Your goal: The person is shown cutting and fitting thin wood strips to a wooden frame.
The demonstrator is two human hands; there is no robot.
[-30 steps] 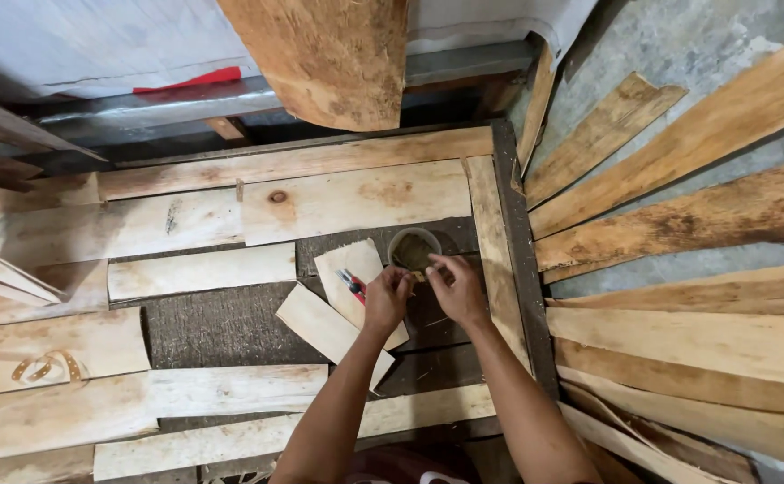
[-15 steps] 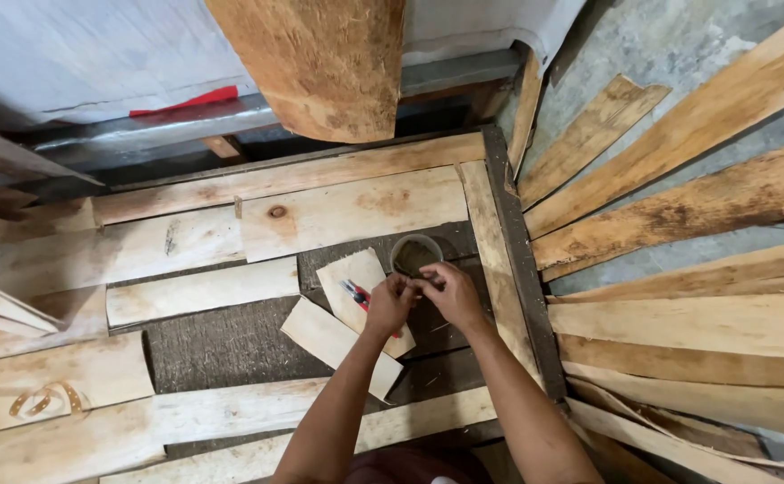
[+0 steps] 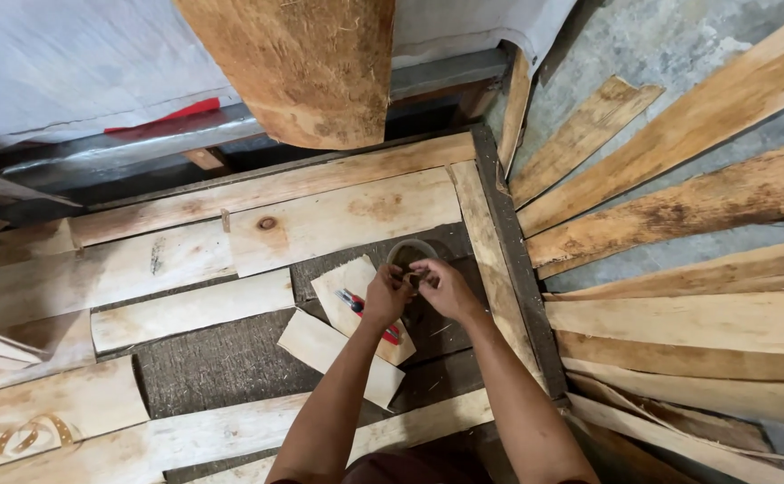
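Observation:
My left hand (image 3: 385, 295) and my right hand (image 3: 443, 287) meet over a small round container (image 3: 408, 252) that stands on a dark mat (image 3: 231, 363). Both hands pinch something small between the fingertips; I cannot tell what it is. Under my left hand lies a short pale wood offcut (image 3: 347, 285) with a red-handled tool (image 3: 351, 303) on it. A second short offcut (image 3: 325, 350) lies just below it.
Pale planks (image 3: 338, 215) frame the mat on the far, left and near sides. A large rough slab (image 3: 302, 63) leans overhead at the top. Several long boards (image 3: 679, 206) fan out on the concrete floor at the right. A grey sheet (image 3: 60, 72) covers the back.
My hands have stayed together by the container, with the fingers shifting slightly. The view has drifted a little.

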